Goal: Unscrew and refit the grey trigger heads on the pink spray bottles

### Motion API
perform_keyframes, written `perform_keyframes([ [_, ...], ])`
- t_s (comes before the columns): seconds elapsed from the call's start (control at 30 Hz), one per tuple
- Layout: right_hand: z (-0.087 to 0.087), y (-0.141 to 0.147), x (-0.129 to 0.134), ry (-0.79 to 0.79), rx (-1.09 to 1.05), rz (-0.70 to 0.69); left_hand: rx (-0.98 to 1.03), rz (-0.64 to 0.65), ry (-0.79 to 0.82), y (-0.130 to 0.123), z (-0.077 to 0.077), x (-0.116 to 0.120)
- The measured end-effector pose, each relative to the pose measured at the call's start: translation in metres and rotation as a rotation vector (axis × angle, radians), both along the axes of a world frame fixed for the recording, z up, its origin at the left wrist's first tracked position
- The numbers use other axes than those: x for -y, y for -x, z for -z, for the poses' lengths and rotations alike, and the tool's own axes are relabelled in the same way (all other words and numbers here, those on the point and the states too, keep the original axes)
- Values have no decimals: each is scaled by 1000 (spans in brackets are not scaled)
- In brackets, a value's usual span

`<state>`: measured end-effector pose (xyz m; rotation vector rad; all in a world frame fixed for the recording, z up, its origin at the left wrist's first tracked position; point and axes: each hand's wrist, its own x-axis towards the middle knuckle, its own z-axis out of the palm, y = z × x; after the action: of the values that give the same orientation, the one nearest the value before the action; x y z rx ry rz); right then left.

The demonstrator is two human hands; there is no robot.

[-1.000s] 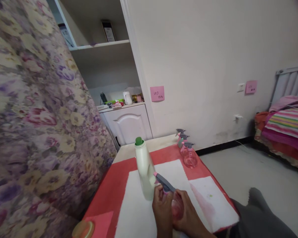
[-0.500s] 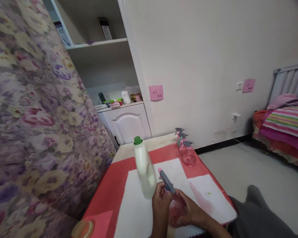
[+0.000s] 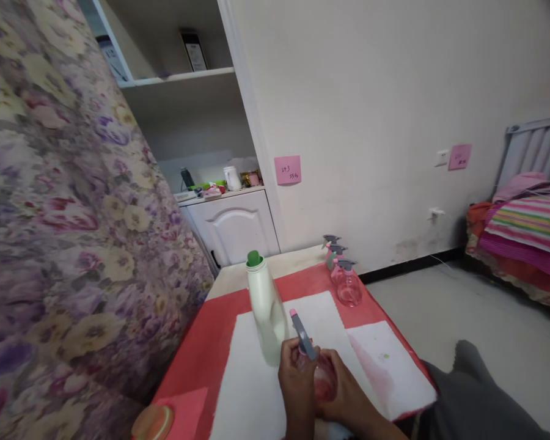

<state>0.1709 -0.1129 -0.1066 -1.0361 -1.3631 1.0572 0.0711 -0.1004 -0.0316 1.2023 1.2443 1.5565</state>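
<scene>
A clear pink spray bottle with a grey and pink spray head (image 3: 304,336) is between my hands near the table's front. My left hand (image 3: 296,382) has its fingers wrapped round the neck, just under the spray head. Around the round body of the bottle (image 3: 324,380) my right hand (image 3: 348,394) is closed from the right side. A tall pale green jug (image 3: 268,318) with a green piece in its open mouth stands upright just to the left, on a white sheet (image 3: 242,373). Several similar spray bottles (image 3: 349,290) stand in a row at the table's back right.
Red cloth (image 3: 206,333) covers much of the table. A round lidded jar (image 3: 152,423) sits at the front left. At right lies a stained white sheet (image 3: 389,366). A floral curtain (image 3: 73,244) hangs left, and a white cabinet (image 3: 233,226) stands behind.
The held spray bottle has shifted slightly left, and its spray head has turned a little. My right hand has moved slightly left with it.
</scene>
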Motion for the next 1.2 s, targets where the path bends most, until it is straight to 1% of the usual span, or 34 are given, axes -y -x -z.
perform_keyframes([
  [0.07,-1,1,3,-3,25,25,-10,-4,0,-2,0,0],
  [0.2,-10,-4,7,25,26,-16,-82,45,6,2,0,-2],
  [0.3,-16,-8,8,51,2,-56,-140,164,-34,12,3,-3],
  [0.37,-18,-10,7,72,3,-71,-136,263,-39,19,6,-3],
  [0.43,-17,-11,6,91,13,-66,-114,314,-27,23,7,-3],
  [0.5,-16,-10,6,100,35,-53,-82,286,-22,23,7,-3],
  [0.6,-14,-7,8,90,68,-56,-25,190,-21,18,4,-4],
  [0.67,-14,-6,9,71,77,-50,-3,169,-27,16,-2,-4],
  [0.73,-16,-5,10,75,91,-36,12,176,-22,16,-10,-4],
  [0.9,-18,-7,11,92,127,-9,71,168,15,24,-37,-3],
  [1.07,-13,-11,8,78,150,-1,105,194,-21,31,-62,0],
  [1.2,-9,-12,7,86,193,16,87,178,-36,36,-77,6],
])
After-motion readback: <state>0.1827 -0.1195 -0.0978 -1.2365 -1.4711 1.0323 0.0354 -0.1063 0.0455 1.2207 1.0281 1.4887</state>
